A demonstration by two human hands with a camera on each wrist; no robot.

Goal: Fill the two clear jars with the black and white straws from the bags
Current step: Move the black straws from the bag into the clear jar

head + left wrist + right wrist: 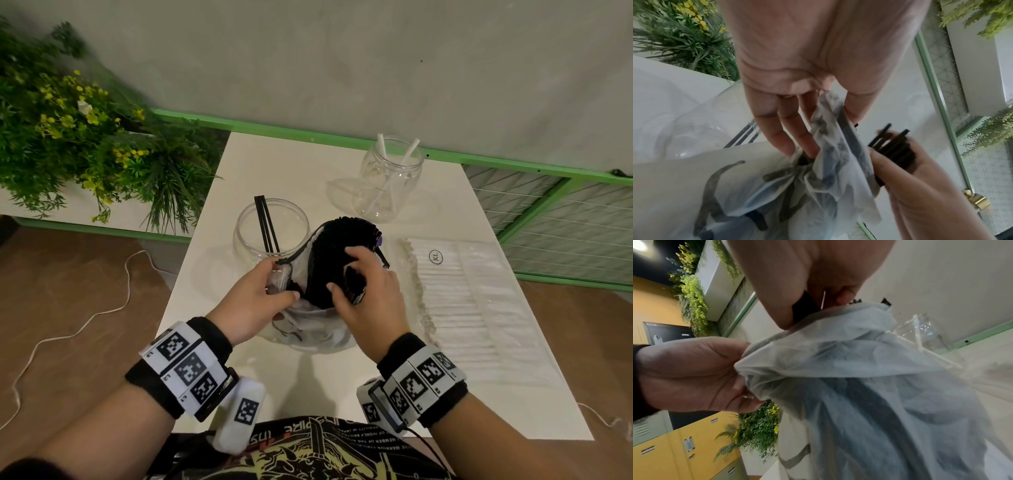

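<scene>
On the white table (274, 164) stands a clear jar (246, 240) with a few black straws (265, 222) in it. Farther back right, a second clear jar (390, 178) holds two white straws (409, 152). Between my hands lies a thin white bag (308, 325) with a thick bundle of black straws (329, 246) sticking out. My left hand (282, 281) pinches the bag's edge (826, 113). My right hand (346, 274) grips a bunch of those black straws (894, 146). In the right wrist view the bag (859, 386) hides most of the bundle.
A clear bag of white straws (479, 291) marked XL lies flat on the table's right side. Green plants (68, 130) fill a planter to the left. A green-framed wire fence (548, 212) runs behind and to the right. A white cable (85, 322) trails on the floor.
</scene>
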